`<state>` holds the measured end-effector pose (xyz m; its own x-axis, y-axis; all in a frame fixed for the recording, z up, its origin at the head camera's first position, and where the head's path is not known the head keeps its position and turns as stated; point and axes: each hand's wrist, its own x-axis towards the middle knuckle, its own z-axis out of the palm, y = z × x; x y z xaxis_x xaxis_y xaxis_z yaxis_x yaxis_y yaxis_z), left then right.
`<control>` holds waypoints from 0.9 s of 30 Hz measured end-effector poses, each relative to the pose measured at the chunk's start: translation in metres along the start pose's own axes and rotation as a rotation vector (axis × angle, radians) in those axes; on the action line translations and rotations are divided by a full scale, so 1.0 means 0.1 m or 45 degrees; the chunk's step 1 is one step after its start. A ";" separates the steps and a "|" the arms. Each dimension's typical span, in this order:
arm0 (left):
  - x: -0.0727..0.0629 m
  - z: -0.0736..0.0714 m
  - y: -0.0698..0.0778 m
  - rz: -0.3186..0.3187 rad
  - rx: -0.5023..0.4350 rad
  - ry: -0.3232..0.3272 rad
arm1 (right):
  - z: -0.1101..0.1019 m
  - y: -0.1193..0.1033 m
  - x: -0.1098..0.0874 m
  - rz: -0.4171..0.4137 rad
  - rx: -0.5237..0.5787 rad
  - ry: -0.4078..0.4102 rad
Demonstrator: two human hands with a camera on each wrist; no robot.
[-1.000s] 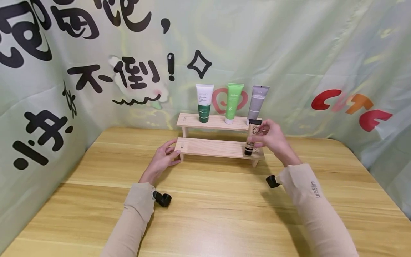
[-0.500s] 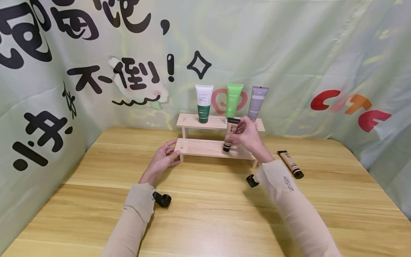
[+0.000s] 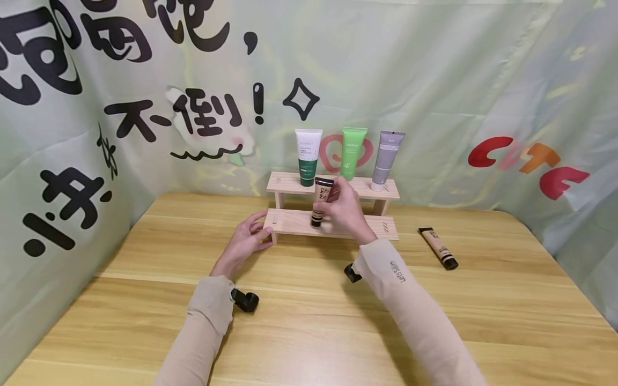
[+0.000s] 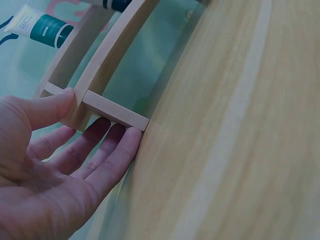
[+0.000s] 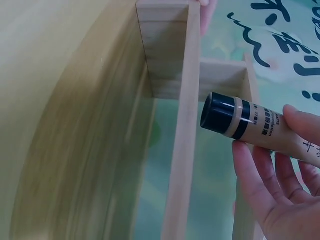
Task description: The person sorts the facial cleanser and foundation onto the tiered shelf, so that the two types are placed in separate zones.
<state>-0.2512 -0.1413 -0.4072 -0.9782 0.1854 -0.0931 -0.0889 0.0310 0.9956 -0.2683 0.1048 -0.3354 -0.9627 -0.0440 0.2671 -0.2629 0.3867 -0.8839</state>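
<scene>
My right hand (image 3: 344,206) pinches a beige foundation tube (image 5: 260,124) with a black cap, thumb on one side and fingers on the other. The tube stands cap-down, slightly tilted, over the left half of the lower tier of a two-tier wooden shelf (image 3: 289,221). In the right wrist view its cap is close beside the tier's edge. My left hand (image 3: 245,238) holds the left end of that tier, its thumb (image 4: 57,107) at the board's end and its fingers against the short leg (image 4: 117,111).
On the upper tier stand a white-and-green tube (image 3: 308,158), a bright green tube (image 3: 353,153) and a grey-purple tube (image 3: 388,158). A second beige tube with a black cap (image 3: 438,249) lies on the table (image 3: 299,321) right of the shelf. A printed cloth (image 3: 425,80) hangs behind.
My right hand has carried the beige tube leftward along the lower tier, from its right end to left of the middle. The beige tube on the table has come into view. The left hand stays put.
</scene>
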 end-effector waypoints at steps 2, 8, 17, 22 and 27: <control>0.01 0.01 -0.01 0.001 -0.004 -0.001 | 0.05 0.00 0.00 -0.026 -0.003 0.007; 0.00 0.01 -0.01 0.007 0.003 -0.003 | 0.17 -0.01 -0.02 -0.126 -0.060 -0.017; -0.01 -0.01 0.00 0.014 0.011 -0.010 | 0.19 0.00 -0.05 -0.194 -0.107 -0.066; -0.02 -0.01 -0.01 0.010 0.009 -0.009 | 0.14 -0.01 -0.08 -0.150 -0.097 -0.132; -0.01 0.00 0.00 0.011 0.015 -0.015 | -0.04 0.01 -0.12 -0.052 -0.022 -0.182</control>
<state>-0.2506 -0.1416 -0.4073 -0.9767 0.1973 -0.0845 -0.0779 0.0412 0.9961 -0.2568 0.1091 -0.3379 -0.9510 -0.1898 0.2441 -0.3018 0.3976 -0.8665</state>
